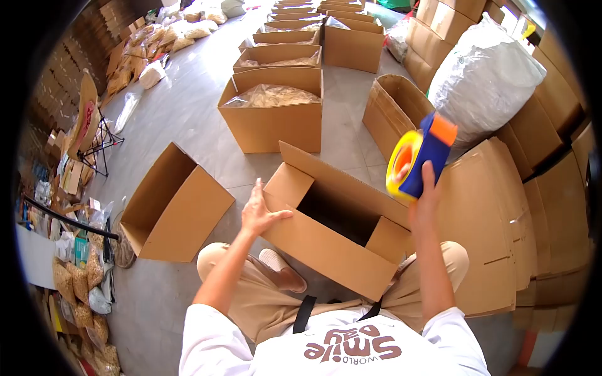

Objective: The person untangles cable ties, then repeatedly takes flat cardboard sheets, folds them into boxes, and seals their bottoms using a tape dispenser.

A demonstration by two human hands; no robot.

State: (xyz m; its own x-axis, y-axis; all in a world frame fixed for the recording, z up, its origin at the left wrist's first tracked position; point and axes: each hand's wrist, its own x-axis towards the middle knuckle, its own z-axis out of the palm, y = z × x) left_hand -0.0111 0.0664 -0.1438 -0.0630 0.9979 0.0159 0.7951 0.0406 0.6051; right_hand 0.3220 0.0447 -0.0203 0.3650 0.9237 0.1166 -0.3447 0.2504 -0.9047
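A cardboard box [326, 241] sits tilted between my knees, its long flaps raised and its short flaps folded inward over a dark interior. My left hand [258, 212] lies against the left end of this box, fingers stretched out and thumb apart. In my right hand [423, 191] is a blue and orange tape dispenser [421, 161] with a yellow roll of tape, raised above the right end of the box. My right fingers wrap round its handle.
Another open box [179, 207] stands at left, and a narrow one [401, 106] at right. Ahead, boxes with filled plastic bags [273, 97] form rows. Flattened cardboard [480, 232] lies at my right beside a large white sack [486, 81]. A folding chair [88, 125] stands far left.
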